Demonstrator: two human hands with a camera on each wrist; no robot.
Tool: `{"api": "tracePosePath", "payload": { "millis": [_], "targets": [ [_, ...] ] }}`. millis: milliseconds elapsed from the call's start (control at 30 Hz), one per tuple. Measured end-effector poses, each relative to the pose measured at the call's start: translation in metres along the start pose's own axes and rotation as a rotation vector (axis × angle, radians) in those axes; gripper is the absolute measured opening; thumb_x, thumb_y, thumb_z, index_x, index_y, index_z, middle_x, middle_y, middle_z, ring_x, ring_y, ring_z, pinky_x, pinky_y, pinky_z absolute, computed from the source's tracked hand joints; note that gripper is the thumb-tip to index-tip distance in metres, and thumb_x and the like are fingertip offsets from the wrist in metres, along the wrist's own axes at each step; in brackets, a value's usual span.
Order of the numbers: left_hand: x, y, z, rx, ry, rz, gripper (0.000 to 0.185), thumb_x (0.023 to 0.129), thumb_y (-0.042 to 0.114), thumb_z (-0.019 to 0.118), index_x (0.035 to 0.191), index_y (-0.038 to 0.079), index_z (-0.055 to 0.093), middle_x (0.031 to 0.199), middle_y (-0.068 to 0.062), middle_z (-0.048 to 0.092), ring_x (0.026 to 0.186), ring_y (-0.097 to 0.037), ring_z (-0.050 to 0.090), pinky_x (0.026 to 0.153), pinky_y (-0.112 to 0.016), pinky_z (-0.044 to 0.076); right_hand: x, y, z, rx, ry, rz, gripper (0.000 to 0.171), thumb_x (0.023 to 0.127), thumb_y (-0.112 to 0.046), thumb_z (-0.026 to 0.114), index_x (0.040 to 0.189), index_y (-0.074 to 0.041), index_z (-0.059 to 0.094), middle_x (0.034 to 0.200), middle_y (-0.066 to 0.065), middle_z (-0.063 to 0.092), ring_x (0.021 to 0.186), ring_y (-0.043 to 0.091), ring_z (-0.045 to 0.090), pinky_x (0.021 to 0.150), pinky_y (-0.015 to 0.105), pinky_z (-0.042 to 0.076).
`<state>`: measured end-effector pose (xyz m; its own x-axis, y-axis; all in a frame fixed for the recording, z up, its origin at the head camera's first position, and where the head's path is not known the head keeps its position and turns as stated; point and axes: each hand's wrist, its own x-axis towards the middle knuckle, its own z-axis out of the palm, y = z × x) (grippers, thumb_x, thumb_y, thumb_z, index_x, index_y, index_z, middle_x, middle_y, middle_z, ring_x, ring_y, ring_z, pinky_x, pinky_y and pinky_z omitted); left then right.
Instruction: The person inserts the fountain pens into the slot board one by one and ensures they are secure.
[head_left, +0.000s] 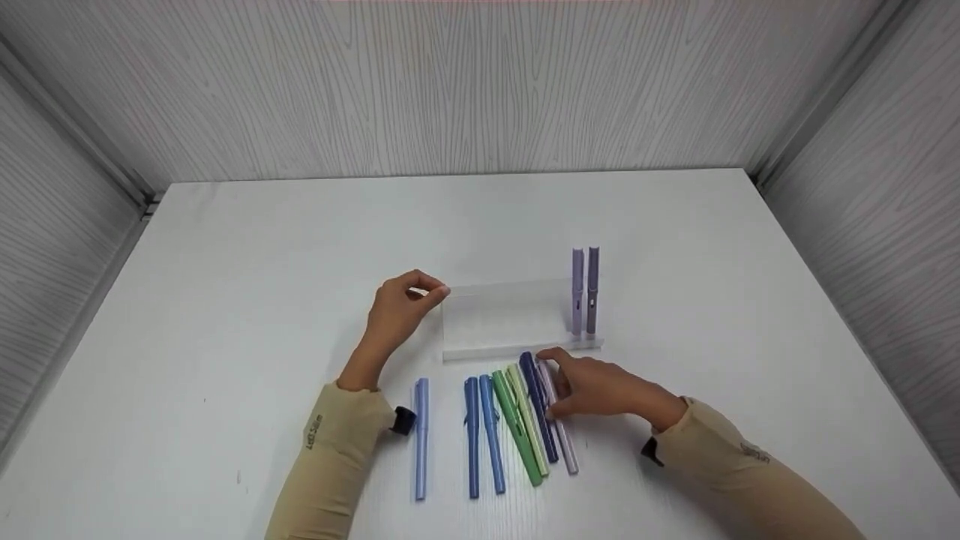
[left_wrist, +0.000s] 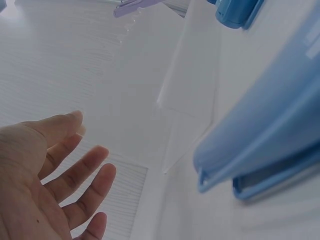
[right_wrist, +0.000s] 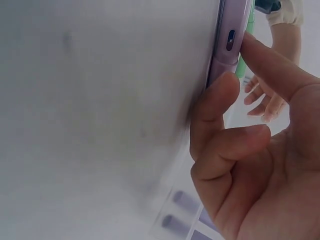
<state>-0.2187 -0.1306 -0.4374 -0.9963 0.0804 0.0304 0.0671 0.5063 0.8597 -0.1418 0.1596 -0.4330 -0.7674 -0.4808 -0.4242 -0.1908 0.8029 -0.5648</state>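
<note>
My left hand (head_left: 401,307) pinches the upper left corner of a clear display stand (head_left: 502,322) between thumb and forefinger. Two pens stand upright at its right end, a lilac pen (head_left: 577,285) and a darker purple pen (head_left: 593,281). In front of the stand, my right hand (head_left: 600,384) holds a pale lilac pen (head_left: 568,448) lying on the table, with thumb and fingertip at its barrel in the right wrist view. Directly left of that one lie a navy pen (head_left: 550,442), a pale green pen (head_left: 537,450) and a green pen (head_left: 525,448).
Two blue pens, a darker one (head_left: 472,442) and a brighter one (head_left: 493,442), lie left of the green pen. A light blue pen (head_left: 421,450) lies farther left, beside the left wrist's black camera (head_left: 403,421). Panelled walls (head_left: 465,90) enclose the white table (head_left: 285,247).
</note>
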Motion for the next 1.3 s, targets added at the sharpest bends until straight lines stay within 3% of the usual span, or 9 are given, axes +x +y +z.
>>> {"api": "tracePosePath", "payload": {
  "millis": [300, 533, 867, 1133, 1300],
  "targets": [
    [0.000, -0.002, 0.000, -0.004, 0.006, 0.014, 0.024, 0.090, 0.033, 0.068, 0.101, 0.013, 0.071, 0.103, -0.005, 0.070, 0.090, -0.020, 0.063, 0.071, -0.026, 0.048, 0.002, 0.001, -0.001, 0.108, -0.037, 0.023, 0.074, 0.080, -0.017, 0.078, 0.142, -0.012, 0.038, 0.080, 0.001, 0.060, 0.066, 0.013, 0.058, 0.064, 0.030, 0.048],
    [-0.001, -0.003, 0.000, 0.000, -0.004, 0.005, 0.024, 0.090, 0.034, 0.067, 0.102, 0.014, 0.071, 0.104, -0.005, 0.070, 0.091, -0.020, 0.064, 0.073, -0.028, 0.050, 0.001, 0.002, 0.000, 0.071, -0.033, 0.017, 0.067, 0.080, -0.017, 0.078, 0.135, -0.013, 0.041, 0.074, 0.000, 0.060, 0.062, 0.013, 0.056, 0.062, 0.029, 0.045],
    [0.000, -0.002, 0.001, -0.003, 0.007, 0.005, 0.023, 0.090, 0.034, 0.068, 0.100, 0.014, 0.072, 0.102, -0.005, 0.070, 0.090, -0.019, 0.063, 0.072, -0.027, 0.049, -0.002, 0.001, -0.003, 0.027, -0.045, 0.014, 0.060, 0.082, -0.012, 0.071, 0.133, -0.017, 0.040, 0.079, -0.001, 0.058, 0.061, 0.012, 0.058, 0.059, 0.029, 0.045],
    [0.000, 0.000, 0.001, -0.005, 0.017, 0.027, 0.021, 0.090, 0.033, 0.068, 0.098, 0.014, 0.072, 0.100, -0.004, 0.071, 0.087, -0.019, 0.064, 0.068, -0.026, 0.047, -0.011, 0.008, -0.008, -0.049, -0.004, -0.102, 0.058, 0.085, -0.018, 0.069, 0.134, -0.017, 0.038, 0.089, -0.007, 0.061, 0.064, 0.008, 0.052, 0.062, 0.028, 0.042],
    [0.000, 0.002, -0.001, 0.003, 0.021, 0.022, 0.021, 0.090, 0.033, 0.068, 0.098, 0.014, 0.072, 0.099, -0.004, 0.071, 0.087, -0.020, 0.064, 0.069, -0.025, 0.047, -0.015, 0.010, -0.011, -0.036, 0.040, -0.139, 0.058, 0.086, -0.019, 0.068, 0.134, -0.018, 0.036, 0.092, -0.008, 0.062, 0.062, 0.004, 0.055, 0.063, 0.026, 0.043]
  ]
}}
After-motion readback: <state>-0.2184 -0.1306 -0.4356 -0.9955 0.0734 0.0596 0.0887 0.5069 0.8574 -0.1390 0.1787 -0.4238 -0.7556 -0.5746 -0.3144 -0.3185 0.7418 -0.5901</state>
